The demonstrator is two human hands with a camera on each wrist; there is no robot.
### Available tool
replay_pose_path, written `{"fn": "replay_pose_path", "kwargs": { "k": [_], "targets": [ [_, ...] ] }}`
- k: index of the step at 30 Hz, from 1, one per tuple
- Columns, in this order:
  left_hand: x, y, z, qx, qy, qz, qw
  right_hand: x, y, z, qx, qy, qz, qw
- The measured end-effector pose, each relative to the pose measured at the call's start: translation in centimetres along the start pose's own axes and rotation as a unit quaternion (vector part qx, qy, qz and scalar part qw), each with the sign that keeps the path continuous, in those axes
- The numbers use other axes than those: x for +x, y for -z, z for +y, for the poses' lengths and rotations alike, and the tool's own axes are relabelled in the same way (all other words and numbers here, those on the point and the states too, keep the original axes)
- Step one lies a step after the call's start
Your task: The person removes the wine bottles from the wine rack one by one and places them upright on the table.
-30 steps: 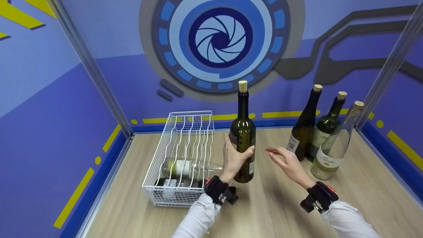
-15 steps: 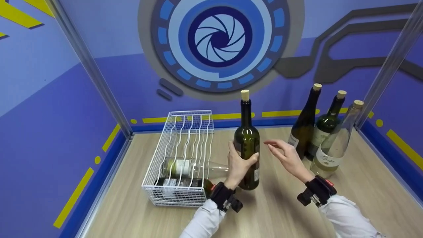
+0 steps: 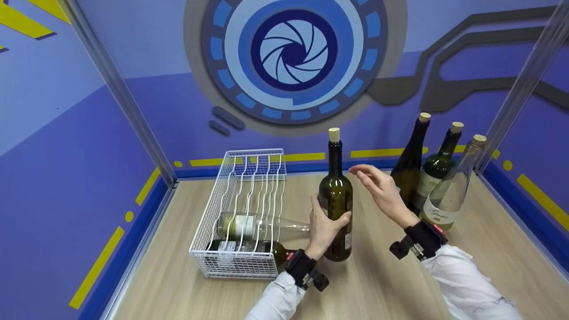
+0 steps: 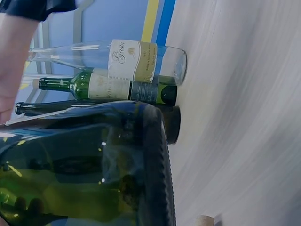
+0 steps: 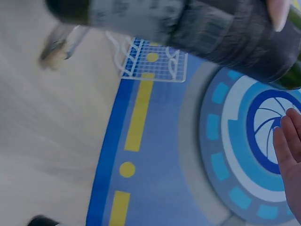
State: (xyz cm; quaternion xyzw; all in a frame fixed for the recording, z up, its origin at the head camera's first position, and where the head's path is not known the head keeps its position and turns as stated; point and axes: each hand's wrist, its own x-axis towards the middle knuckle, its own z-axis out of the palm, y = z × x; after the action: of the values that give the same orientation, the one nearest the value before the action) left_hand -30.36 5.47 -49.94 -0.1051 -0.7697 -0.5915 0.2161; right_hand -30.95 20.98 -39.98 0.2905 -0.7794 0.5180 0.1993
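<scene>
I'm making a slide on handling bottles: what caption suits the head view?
Left hand grips a corked dark bottle beside a white wire rack; right hand hovers close by.

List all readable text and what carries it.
"Gusto" or similar: script on the label of the standing clear bottle.
Standing green bottle: label print too blurred.
Standing dark bottle: nothing legible.
Held bottle: label print too blurred.
Lying clear bottle and lying dark bottle: print too small.
Red wrist tags: too small.

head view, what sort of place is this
Probably a recording or demo booth, not a kitchen: boldly printed walls with metal posts enclose the table, and two wrist cameras are in view.
</scene>
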Motion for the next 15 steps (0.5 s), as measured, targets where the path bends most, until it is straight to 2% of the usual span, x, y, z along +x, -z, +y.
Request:
{"fn": "replay_pose_path", "kwargs": {
  "k": [6, 11, 15],
  "targets": [
    [-0.2, -0.1, 0.1, 0.0, 0.007, -0.009, 0.9999, 1.5, -0.2, -1.3, 0.063, -0.037, 0.004, 0.9973],
    [-0.4, -0.1, 0.0, 0.002, 0.005, -0.013, 0.9999, 2.7, -0.6, -1.1, 0.15, -0.046, 0.014, 0.9876],
    [-0.5, -0.1, -0.1, -0.004, 0.009, -0.017, 0.9998, 3.5, -0.9, -1.4, 0.188, -0.056, 0.024, 0.9802]
  ]
}}
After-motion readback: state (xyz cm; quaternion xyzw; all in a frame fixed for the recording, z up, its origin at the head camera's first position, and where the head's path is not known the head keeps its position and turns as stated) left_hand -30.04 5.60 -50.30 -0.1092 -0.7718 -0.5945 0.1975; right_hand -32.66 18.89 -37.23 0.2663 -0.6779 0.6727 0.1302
